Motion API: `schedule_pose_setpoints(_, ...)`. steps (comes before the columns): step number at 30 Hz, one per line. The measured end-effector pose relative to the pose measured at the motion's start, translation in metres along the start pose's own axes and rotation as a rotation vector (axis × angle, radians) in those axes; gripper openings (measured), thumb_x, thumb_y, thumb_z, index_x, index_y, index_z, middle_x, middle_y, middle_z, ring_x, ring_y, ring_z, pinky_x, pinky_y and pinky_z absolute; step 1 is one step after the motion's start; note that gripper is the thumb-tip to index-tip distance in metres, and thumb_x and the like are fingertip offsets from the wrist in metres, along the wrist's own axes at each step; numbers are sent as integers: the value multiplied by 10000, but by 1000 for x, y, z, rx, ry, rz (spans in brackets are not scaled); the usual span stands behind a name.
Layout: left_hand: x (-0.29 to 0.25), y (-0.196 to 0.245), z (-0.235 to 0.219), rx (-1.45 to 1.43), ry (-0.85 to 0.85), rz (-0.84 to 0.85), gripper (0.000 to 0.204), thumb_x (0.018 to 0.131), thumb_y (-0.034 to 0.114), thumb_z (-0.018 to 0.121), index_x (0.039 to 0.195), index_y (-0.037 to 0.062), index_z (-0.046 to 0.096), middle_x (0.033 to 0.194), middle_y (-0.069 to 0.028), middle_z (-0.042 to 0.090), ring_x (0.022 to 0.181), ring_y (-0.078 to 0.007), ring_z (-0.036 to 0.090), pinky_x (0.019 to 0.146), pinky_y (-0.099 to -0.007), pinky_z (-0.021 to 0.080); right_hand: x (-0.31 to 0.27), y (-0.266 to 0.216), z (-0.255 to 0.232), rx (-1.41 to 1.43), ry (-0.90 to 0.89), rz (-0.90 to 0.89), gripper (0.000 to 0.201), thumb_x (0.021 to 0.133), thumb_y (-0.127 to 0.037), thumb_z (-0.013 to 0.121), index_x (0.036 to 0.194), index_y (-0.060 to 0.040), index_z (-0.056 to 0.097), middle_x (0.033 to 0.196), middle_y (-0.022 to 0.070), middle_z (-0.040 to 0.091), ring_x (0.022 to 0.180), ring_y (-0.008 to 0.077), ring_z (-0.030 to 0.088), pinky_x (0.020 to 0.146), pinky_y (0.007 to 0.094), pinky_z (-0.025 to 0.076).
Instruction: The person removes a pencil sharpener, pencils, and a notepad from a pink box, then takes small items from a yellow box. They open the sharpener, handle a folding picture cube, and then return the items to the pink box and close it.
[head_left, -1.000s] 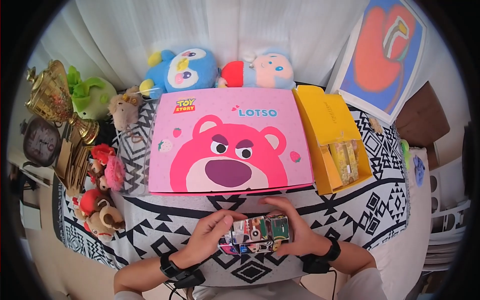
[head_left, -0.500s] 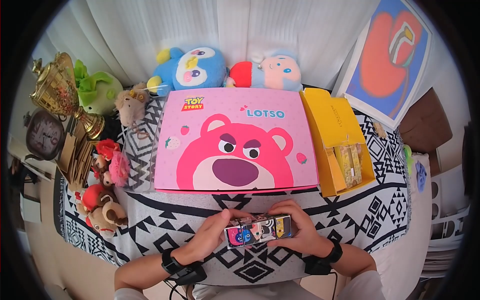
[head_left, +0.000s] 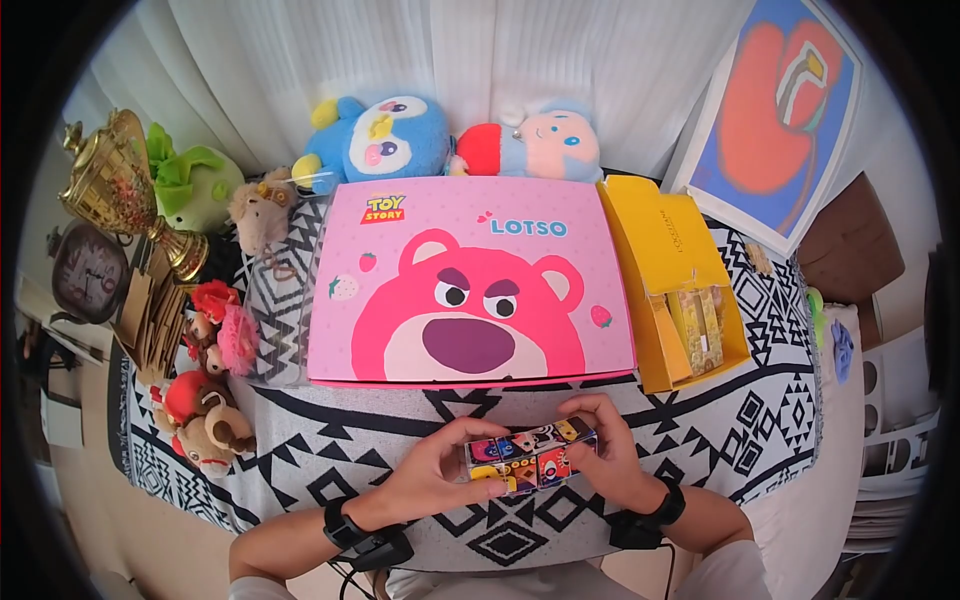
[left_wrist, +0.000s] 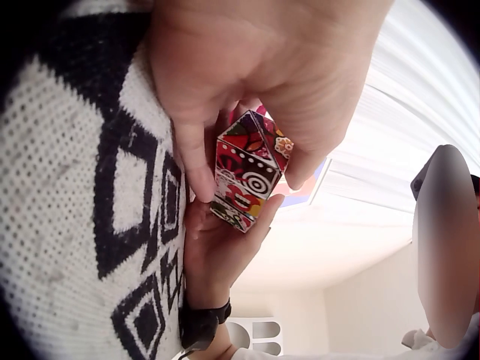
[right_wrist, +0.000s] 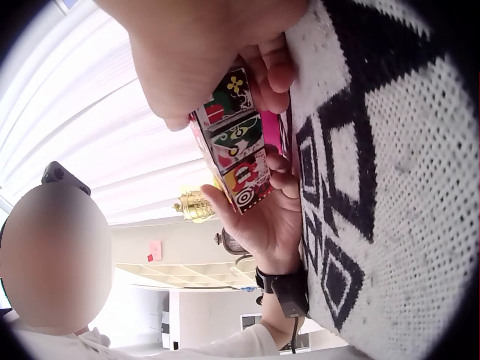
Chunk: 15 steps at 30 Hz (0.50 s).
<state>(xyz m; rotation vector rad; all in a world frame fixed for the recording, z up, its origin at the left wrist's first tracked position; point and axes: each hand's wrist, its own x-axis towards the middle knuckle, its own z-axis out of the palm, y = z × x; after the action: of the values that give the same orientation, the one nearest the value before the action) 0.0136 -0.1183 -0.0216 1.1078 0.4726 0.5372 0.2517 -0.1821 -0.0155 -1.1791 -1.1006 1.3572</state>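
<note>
A folding picture cube (head_left: 530,455), stretched into a long block with brightly printed square faces, is held between both hands close over the table's front part. The left hand (head_left: 435,468) grips its left end, thumb along the near side and fingers at the far side. Around the right end curls the right hand (head_left: 615,465), its thumb on the upper edge. In the left wrist view, red, black and white patterned faces of the cube (left_wrist: 244,176) show between the hands. The right wrist view shows green and red printed faces on the cube (right_wrist: 238,142), with seams between its sections.
Behind the hands lies a large pink Lotso box (head_left: 470,290), with an open yellow box (head_left: 690,290) to its right. Plush toys (head_left: 205,425) and a gold trophy (head_left: 125,190) stand at the left. A patterned cloth (head_left: 400,415) covers the table.
Both hands have turned the picture cube over, so different printed faces now point up. The gap between its sections seen earlier has closed. Head view shifted slightly.
</note>
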Motion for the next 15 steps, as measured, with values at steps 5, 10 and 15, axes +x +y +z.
schedule_pose_setpoints(5,0,5,0,-90,97,-103,410,929,121,622,1276,-28,462,1237,-111,494,1134,-163,526,841,-319,548,2,2,-8,-141,-138,-74,600,855,-226,728,1285,11,383,1194,129,538,1071,157,532,924,289,424)
schedule_pose_setpoints(10,0,-4,-6,-286,108,-117,371,966,146,560,1273,-33,454,1224,-138,511,1093,-171,550,834,-309,558,9,0,-3,-317,-240,-246,644,780,-141,792,1284,-8,414,1235,122,462,1162,203,502,992,318,411)
schedule_pose_setpoints(15,0,4,3,-166,80,-42,505,865,46,688,1294,-5,426,1268,-93,457,1146,-163,516,919,-315,507,5,0,2,-134,-152,-63,564,806,-107,765,1255,-3,441,1215,103,492,1104,159,533,963,294,432)
